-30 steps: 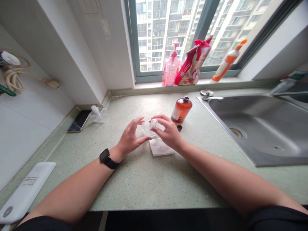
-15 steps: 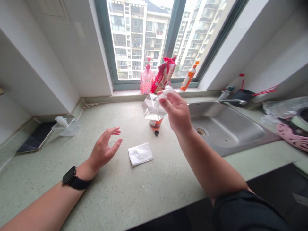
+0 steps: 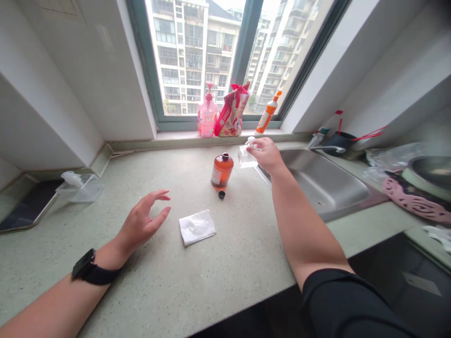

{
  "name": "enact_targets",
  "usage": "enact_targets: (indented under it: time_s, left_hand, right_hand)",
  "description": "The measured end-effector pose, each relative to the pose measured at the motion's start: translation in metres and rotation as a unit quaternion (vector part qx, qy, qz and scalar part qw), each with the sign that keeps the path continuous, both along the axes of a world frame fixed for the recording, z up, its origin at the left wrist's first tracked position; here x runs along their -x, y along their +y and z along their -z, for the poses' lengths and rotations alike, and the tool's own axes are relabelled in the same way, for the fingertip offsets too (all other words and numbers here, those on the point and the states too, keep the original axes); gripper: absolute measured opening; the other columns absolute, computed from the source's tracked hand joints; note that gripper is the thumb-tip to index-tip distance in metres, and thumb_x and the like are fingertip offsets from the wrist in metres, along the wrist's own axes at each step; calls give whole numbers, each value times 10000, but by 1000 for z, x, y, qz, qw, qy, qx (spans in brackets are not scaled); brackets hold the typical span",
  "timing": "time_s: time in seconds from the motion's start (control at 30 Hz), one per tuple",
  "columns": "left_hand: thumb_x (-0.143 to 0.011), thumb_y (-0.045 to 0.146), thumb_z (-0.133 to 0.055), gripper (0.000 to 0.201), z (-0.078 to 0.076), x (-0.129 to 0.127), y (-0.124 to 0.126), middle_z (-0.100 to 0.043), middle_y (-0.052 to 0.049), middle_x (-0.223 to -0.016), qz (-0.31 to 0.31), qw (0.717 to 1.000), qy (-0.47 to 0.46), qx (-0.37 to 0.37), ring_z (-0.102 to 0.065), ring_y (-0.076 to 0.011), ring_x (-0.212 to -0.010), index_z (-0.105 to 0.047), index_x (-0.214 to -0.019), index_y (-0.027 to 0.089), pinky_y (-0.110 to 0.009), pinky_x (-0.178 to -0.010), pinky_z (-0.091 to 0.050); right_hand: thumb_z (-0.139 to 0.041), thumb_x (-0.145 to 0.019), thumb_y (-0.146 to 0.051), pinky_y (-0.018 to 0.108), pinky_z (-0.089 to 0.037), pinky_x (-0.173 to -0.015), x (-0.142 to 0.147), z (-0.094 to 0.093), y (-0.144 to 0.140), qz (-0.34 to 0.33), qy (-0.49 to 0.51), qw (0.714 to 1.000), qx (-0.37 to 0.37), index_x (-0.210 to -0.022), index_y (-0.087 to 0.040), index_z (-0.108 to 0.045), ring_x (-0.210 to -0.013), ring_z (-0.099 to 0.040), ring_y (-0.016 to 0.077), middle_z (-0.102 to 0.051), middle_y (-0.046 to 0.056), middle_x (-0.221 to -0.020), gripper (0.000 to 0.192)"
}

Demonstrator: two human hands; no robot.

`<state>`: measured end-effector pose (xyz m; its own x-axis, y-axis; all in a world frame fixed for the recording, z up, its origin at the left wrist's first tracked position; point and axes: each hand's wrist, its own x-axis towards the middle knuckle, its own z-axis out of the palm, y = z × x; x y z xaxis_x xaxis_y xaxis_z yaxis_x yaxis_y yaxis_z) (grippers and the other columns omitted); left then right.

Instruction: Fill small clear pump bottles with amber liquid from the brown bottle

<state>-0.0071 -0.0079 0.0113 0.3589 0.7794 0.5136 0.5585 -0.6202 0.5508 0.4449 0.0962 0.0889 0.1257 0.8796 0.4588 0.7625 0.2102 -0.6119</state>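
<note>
My right hand [image 3: 266, 154] is closed on the white top of a clear, square-sided bottle [image 3: 246, 157], at the sink's left corner. To the left of it an amber bottle [image 3: 222, 170] with a white label stands upright and uncapped on the counter. A small black cap [image 3: 221, 195] lies in front of the amber bottle. My left hand [image 3: 143, 219] hovers over the counter with fingers apart and nothing in them. Right of this hand lies a folded white paper towel [image 3: 197, 227].
A second clear container [image 3: 82, 189] with a white top rests at the left beside a dark flat panel [image 3: 24, 206]. On the sill stand a pink pump bottle [image 3: 207, 115], a red bag [image 3: 232, 112] and an orange bottle [image 3: 268, 113]. The steel sink [image 3: 317, 178] is at right.
My right hand has moved the clear bottle from in front of the amber bottle to its right and lower, uncovering the amber bottle. My left hand stays open. The view has shifted slightly.
</note>
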Motion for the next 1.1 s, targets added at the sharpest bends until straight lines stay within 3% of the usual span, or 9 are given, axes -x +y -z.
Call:
enact_targets:
  time_s: [0.1, 0.4, 0.7, 0.93, 1.1]
  left_hand:
    - [-1022, 410, -627, 412, 1, 1, 0, -796, -70, -1180, -4, 1000, -2, 7, -763, -267, -1137, -609, -1396, 238, -480, -1108, -568]
    - [-1019, 398, -627, 382, -2, 0, -1, -804, -68, -1167, 19, 999, 0, 27, -778, -259, -1106, -629, -1371, 250, -470, -1089, -587]
    - [-1027, 389, -624, 378, -1, 0, -2, -801, -73, -1164, 34, 999, 7, 29, -782, -251, -1097, -619, -1376, 245, -475, -1073, -603]
    - [-1019, 362, -621, 390, 0, 0, -2, -801, -75, -1159, 44, 998, 17, 34, -785, -246, -1083, -618, -1392, 251, -474, -1062, -616]
    - [-1012, 330, -623, 417, 5, 1, -1, -796, -74, -1166, 54, 998, 17, 29, -777, -243, -1087, -599, -1423, 259, -468, -1068, -608]
  right_hand:
    - [-796, -829, -350, 490, -568, -1050, -5, 11, 3, 39, 39, 997, 57, -1022, -218, -838, -1044, -720, 277, -751, 100, -1203, 238]
    - [-873, -763, -323, 373, -621, -852, -4, 25, 0, -18, 95, 979, 180, -958, -187, -832, -888, -759, 242, -824, 95, -906, 241]
    - [-860, -759, -306, 341, -604, -831, -2, 21, -3, -22, 97, 973, 207, -963, -194, -810, -889, -753, 232, -822, 91, -915, 238]
    - [-855, -770, -384, 385, -592, -907, -1, 18, -8, -40, 85, 974, 207, -980, -196, -814, -907, -752, 246, -825, 96, -961, 285]
    - [-867, -751, -379, 421, -602, -944, -5, 18, -7, -42, 71, 972, 218, -1184, -200, -774, -1045, -759, 294, -816, 133, -1112, 478]
